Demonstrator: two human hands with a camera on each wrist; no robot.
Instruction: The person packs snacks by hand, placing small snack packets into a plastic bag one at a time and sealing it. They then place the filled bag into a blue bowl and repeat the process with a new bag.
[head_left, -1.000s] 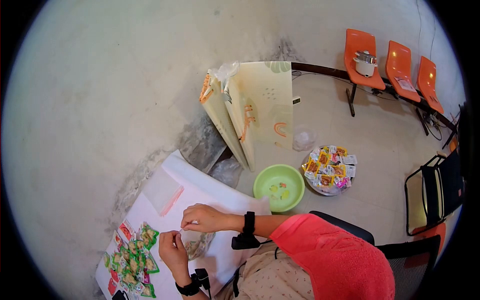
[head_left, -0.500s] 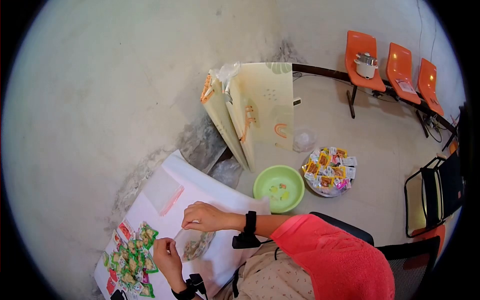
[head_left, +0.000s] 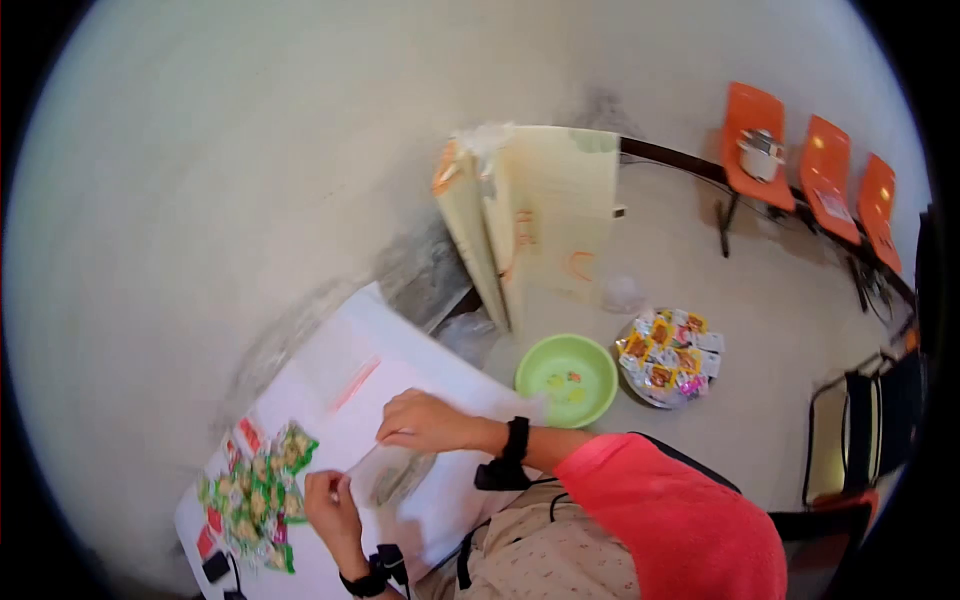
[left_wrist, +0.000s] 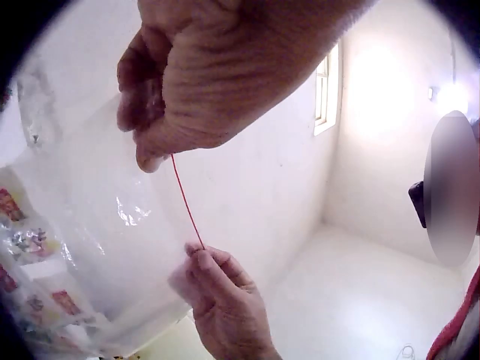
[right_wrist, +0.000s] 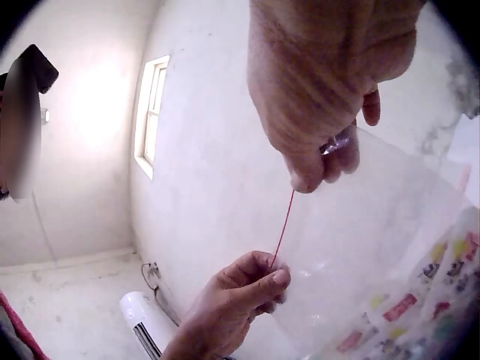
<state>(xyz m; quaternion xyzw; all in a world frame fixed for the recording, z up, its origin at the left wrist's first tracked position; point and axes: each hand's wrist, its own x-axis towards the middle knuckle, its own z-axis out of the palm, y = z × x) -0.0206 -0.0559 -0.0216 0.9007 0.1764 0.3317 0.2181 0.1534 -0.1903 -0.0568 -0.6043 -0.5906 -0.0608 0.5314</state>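
A clear zip-lock bag (left_wrist: 112, 225) with a red line along its top edge hangs between both hands. Small printed packets (right_wrist: 401, 306) show inside its lower part. My left hand (head_left: 334, 512) pinches one end of the top edge between thumb and fingers. At the other end, my right hand (head_left: 428, 422) pinches the edge the same way. The red line runs straight across the gap between the fingertips in both wrist views. Left of the hands, a pile of green-edged snack packets (head_left: 258, 490) lies on the white-covered table (head_left: 420, 360).
Flat clear bags with a red edge (head_left: 352, 385) lie farther back on the table. Beyond its right side are a green basin (head_left: 535, 400) and a bowl heaped with packets (head_left: 665, 350). Behind stands a folded patterned mat (head_left: 570, 210); orange chairs (head_left: 755, 120) line the wall.
My left hand has moved away from the right, toward the snack pile, stretching the bag's top edge between them. Both still pinch it. The head view has shifted and blurred slightly.
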